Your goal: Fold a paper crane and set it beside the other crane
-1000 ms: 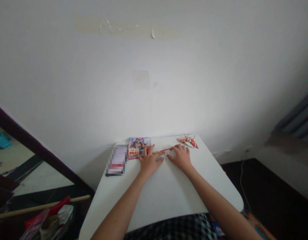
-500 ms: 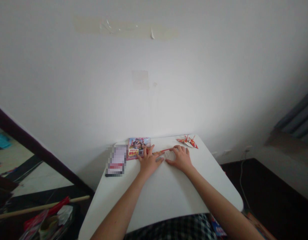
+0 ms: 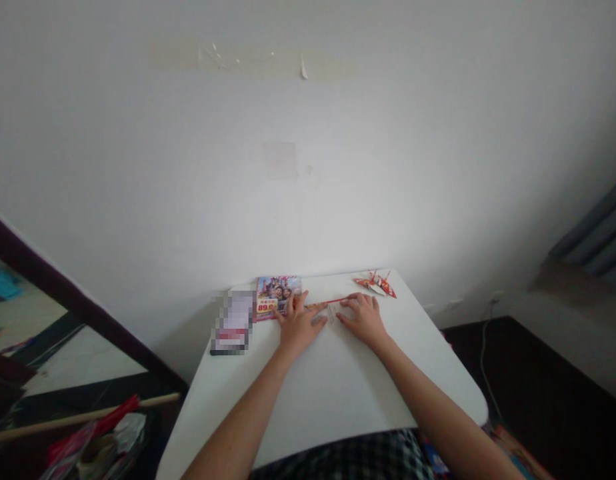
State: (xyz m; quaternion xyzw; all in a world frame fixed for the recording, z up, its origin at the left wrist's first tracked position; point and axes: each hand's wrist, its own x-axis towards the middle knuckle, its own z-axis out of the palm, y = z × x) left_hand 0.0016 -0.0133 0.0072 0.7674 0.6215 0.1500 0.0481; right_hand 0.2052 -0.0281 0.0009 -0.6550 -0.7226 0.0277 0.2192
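On the white table lies a piece of paper (image 3: 334,303) with a thin red and patterned edge, partly covered by both hands. Faint lines show on its pale part. My left hand (image 3: 297,325) rests over its left side with the fingers spread. Its outer fingers reach onto a colourful printed flyer (image 3: 266,305). My right hand (image 3: 364,317) lies at the paper's right end, fingertips along the red edge and thumb apart. Beyond it sits a folded red and white paper crane (image 3: 377,285).
A phone (image 3: 233,323), blurred by pixels, lies at the left of the white table (image 3: 333,393), which stands against the wall. At the lower left a wooden stick (image 3: 158,399) crosses a bin of odds and ends. A cable (image 3: 483,360) hangs at the right.
My right thumb has moved slightly right and up, closer to its fingers. My left hand and the paper look nearly the same.
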